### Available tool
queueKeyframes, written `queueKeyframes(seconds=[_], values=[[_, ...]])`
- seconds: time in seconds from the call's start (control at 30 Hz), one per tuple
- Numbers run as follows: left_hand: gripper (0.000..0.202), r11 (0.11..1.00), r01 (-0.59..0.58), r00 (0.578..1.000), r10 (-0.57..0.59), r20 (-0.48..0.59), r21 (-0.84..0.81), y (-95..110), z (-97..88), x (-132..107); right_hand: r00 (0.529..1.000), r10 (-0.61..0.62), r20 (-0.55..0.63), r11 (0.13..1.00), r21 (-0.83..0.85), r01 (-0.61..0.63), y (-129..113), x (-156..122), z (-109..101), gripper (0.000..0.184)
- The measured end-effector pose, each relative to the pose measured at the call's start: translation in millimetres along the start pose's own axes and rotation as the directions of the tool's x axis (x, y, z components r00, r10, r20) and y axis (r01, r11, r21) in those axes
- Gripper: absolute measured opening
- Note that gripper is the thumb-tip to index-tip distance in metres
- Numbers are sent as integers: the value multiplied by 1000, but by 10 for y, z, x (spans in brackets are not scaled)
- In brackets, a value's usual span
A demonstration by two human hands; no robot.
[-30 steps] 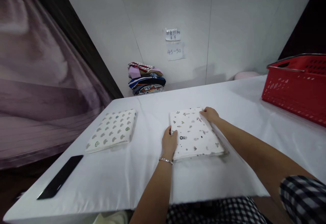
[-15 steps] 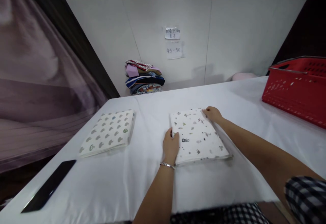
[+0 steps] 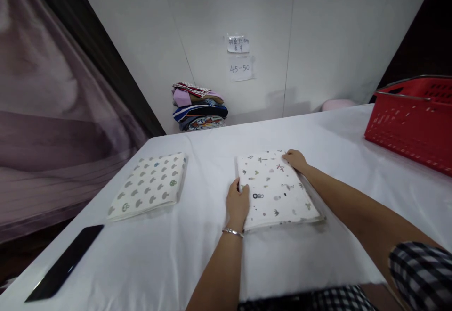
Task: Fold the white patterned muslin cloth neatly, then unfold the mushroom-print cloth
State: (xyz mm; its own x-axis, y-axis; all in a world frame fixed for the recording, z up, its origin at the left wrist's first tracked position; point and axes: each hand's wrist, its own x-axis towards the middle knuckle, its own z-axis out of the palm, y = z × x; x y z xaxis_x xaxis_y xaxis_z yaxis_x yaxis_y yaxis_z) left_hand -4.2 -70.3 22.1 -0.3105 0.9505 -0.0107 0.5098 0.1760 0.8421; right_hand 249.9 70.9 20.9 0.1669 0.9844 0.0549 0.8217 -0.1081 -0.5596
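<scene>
A folded white cloth (image 3: 273,191) printed with small plants and animals lies flat on the white-covered table (image 3: 208,249) in front of me. My left hand (image 3: 238,201) grips its left edge, thumb on top and the other fingers partly hidden along the side. At the far right corner, my right hand (image 3: 295,160) pinches the cloth between thumb and fingers. Off to the left rests another folded white cloth (image 3: 148,186), patterned with grey-green mushroom shapes; neither hand touches it.
A black flat object (image 3: 65,264) lies at the table's left front. Against the wall stands a stack of folded fabrics (image 3: 201,108). The red basket (image 3: 409,122) is at the right, with something pink (image 3: 338,105) behind the far edge. A purple curtain (image 3: 52,113) hangs on the left.
The printed cloth and both hands sit very slightly further right in view. Both hands keep their hold on it, and the view itself has shifted a little.
</scene>
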Motion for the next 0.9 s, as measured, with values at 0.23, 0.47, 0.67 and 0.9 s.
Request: queueKeyframes(seconds=[0.23,0.47,0.67,0.9], values=[[44,1000,1,1000,-1,-4,1,-20,14,8,1000,-8,2,999,-31,8,-131,130,-18,28],[43,1000,-21,1000,21,-20,16,-5,19,12,999,42,-13,998,-45,-43,-77,176,9,29],[43,1000,-6,1000,6,-18,22,7,18,4,997,-68,-48,994,-93,63,-194,32,-29,34],[41,999,-24,1000,24,-12,29,16,8,-8,835,-471,284,814,-226,536,-364,-350,76,44]])
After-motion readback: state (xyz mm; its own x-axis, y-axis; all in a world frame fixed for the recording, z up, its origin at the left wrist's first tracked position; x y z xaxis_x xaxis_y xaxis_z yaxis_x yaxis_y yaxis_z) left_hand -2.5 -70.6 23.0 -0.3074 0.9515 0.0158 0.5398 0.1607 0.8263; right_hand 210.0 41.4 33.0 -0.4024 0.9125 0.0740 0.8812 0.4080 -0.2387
